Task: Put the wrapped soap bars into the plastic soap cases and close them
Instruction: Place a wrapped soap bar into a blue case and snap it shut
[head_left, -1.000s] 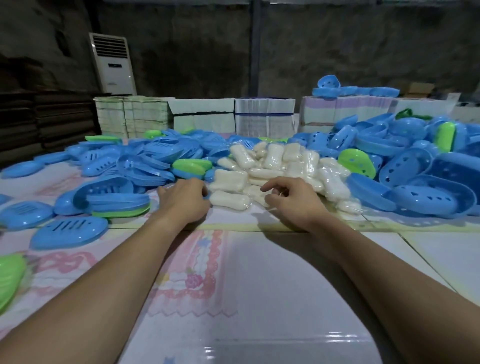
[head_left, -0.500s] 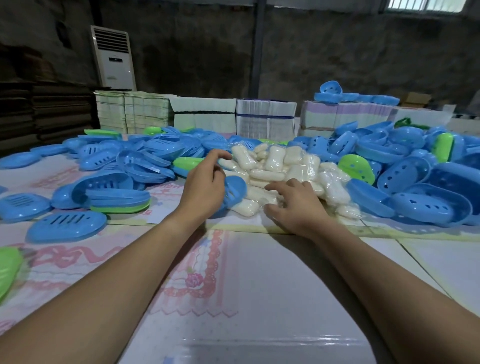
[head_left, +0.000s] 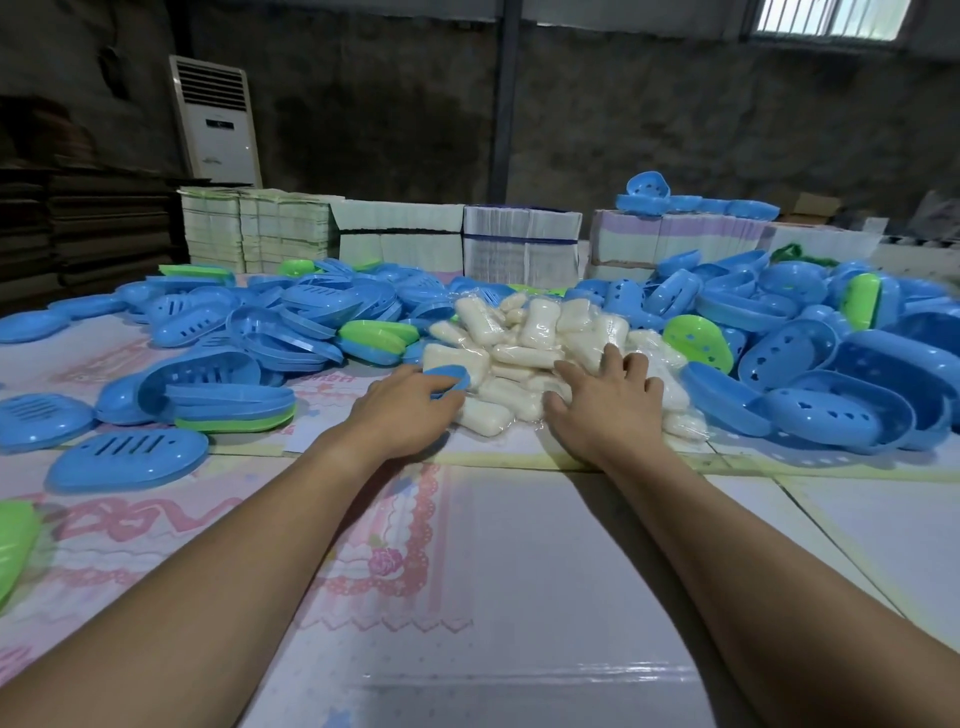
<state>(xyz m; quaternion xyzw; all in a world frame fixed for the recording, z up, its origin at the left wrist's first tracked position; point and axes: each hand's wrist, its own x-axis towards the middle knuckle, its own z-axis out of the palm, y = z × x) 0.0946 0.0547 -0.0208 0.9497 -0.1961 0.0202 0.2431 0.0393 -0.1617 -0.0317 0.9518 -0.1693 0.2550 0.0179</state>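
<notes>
A heap of white wrapped soap bars (head_left: 535, 338) lies in the middle of the table. My left hand (head_left: 405, 408) rests at the heap's near left edge, shut on a blue soap case part (head_left: 451, 375) of which only the rim shows. My right hand (head_left: 605, 400) lies palm down on the soap bars at the heap's near right side, fingers spread, nothing gripped. Blue and a few green case halves are piled to the left (head_left: 291, 317) and to the right (head_left: 831, 364) of the soap.
Slotted blue lids (head_left: 127, 460) and a stack of case parts (head_left: 228, 405) lie at the near left. A green part (head_left: 13, 545) sits at the left edge. Stacks of flat cartons (head_left: 519, 244) line the table's back. A standing air conditioner (head_left: 218, 119) is behind.
My left hand picked up a blue case part from the left pile and brought it down beside the soap. My right hand reached further onto the soap heap and spread its fingers.
</notes>
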